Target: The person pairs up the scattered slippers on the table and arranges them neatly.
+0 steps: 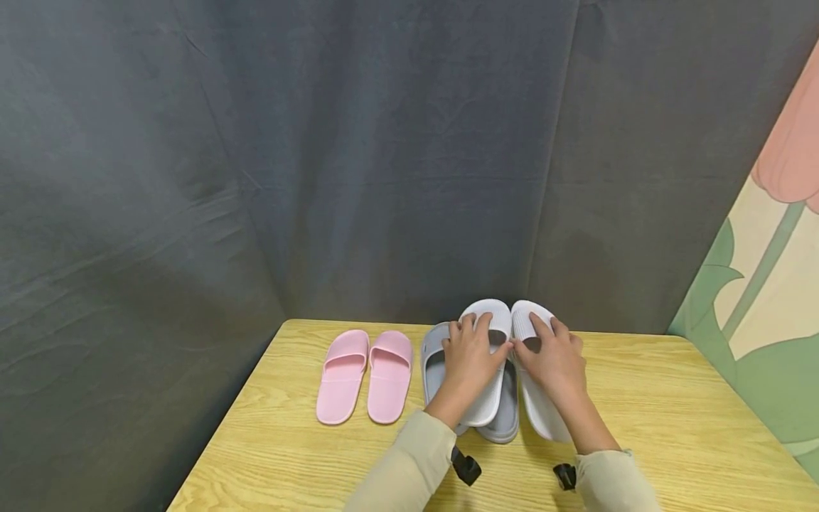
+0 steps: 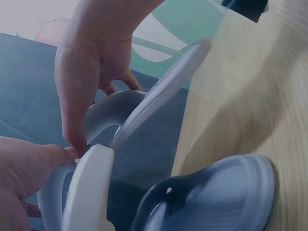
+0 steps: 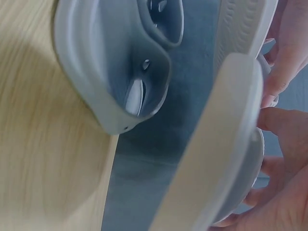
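Note:
My left hand (image 1: pixel 470 355) grips a white slipper (image 1: pixel 488 409) by its strap. Another white slipper (image 1: pixel 544 416) is held the same way by my right hand (image 1: pixel 555 363), and the two thumbs meet between them. In the left wrist view, both white slippers (image 2: pixel 90 185) hang tilted above the tabletop. A pair of grey slippers (image 1: pixel 507 423) lies below, partly hidden by the left white slipper and my left hand. The right wrist view shows the grey slippers (image 3: pixel 106 62) resting on the table, apart from the raised white ones.
A pair of pink slippers (image 1: pixel 388 387) lies side by side to the left on the wooden table (image 1: pixel 665 412). Behind the table's far edge hangs a dark grey curtain (image 1: pixel 409 178). A painted flower wall (image 1: pixel 761 299) stands at the right.

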Available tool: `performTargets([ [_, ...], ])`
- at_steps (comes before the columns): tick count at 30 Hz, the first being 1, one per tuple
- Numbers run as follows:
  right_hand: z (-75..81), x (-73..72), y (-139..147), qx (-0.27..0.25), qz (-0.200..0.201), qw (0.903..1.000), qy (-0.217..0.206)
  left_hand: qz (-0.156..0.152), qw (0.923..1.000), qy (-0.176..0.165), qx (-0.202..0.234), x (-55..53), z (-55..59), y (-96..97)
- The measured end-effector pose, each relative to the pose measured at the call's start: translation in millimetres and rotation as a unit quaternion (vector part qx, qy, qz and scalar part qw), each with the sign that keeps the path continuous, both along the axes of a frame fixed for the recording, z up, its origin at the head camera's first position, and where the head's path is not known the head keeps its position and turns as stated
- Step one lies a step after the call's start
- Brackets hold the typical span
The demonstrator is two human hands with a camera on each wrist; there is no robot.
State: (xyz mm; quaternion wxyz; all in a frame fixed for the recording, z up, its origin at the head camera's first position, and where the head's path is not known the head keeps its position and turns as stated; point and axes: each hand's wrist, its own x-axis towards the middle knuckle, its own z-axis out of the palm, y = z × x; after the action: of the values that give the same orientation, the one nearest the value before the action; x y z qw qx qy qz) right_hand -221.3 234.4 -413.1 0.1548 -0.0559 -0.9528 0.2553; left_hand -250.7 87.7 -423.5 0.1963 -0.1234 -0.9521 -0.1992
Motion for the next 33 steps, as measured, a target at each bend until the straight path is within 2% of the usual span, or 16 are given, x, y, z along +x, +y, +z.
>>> performTargets([
  [5,-1.2,1.9,10,0.006,-0.004,1.0000,-0.005,-0.002,0.9999,-0.013,-0.002,1.0,-2.3,12.0],
  [13,-3.3,5.1,25,0.016,-0.004,0.9999,0.001,-0.003,0.9999,-0.006,-0.010,2.2,-5.6,27.5],
  [21,-4.6,7.4,42,0.014,-0.008,0.9997,-0.018,-0.001,0.9992,-0.004,-0.039,3.0,-4.4,44.0],
  [27,-7.5,10.7,57,0.019,-0.012,0.9995,-0.023,-0.017,0.9992,-0.021,-0.031,3.9,-7.1,58.4],
  [33,-10.3,11.5,65,0.017,-0.012,0.9993,-0.030,-0.020,0.9992,-0.027,-0.022,2.7,-11.2,67.0],
])
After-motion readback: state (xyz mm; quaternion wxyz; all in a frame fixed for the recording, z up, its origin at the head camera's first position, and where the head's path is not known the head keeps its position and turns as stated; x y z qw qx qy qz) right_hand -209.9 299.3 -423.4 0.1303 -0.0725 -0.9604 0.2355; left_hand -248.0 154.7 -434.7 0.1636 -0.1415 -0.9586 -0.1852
